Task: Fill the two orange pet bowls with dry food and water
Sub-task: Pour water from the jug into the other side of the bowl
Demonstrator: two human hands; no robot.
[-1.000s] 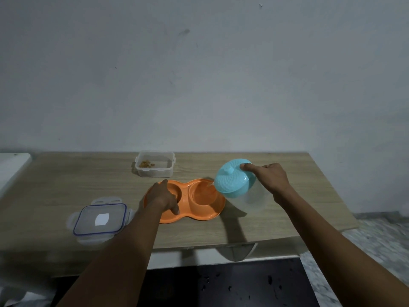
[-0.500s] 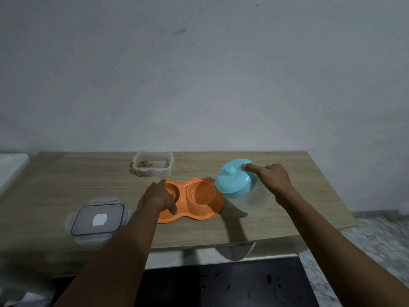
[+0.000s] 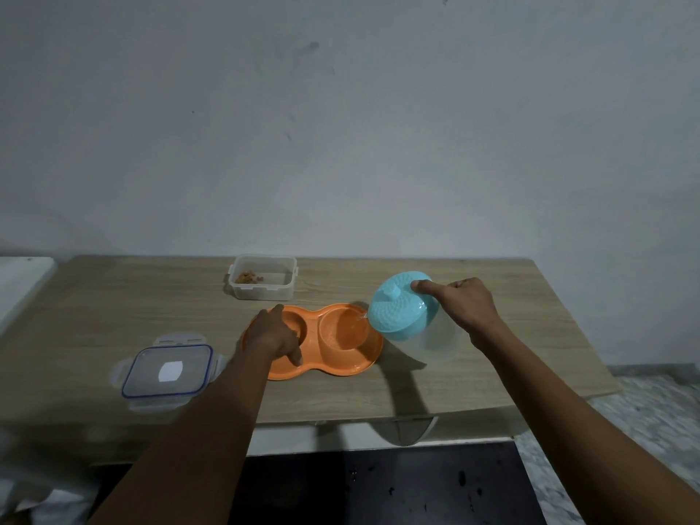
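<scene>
An orange double pet bowl (image 3: 342,363) lies mid-table. My left hand (image 3: 272,335) rests on its left bowl, fingers spread over the rim, hiding most of what is inside. My right hand (image 3: 463,304) grips a clear water jug with a turquoise lid (image 3: 401,312), tilted left, its spout over the right bowl (image 3: 342,331). A thin stream of water runs from the spout into that bowl. A clear food container (image 3: 264,276) with a few brown kibble pieces stands behind the bowls.
The container's blue-rimmed lid (image 3: 167,371) lies flat at the front left of the wooden table (image 3: 473,388). A white surface (image 3: 19,282) adjoins the table's left end. The wall runs close behind. A dark floor lies below the front edge.
The jug stays tilted over the right bowl and water runs from the spout now. Both hands have hardly moved.
</scene>
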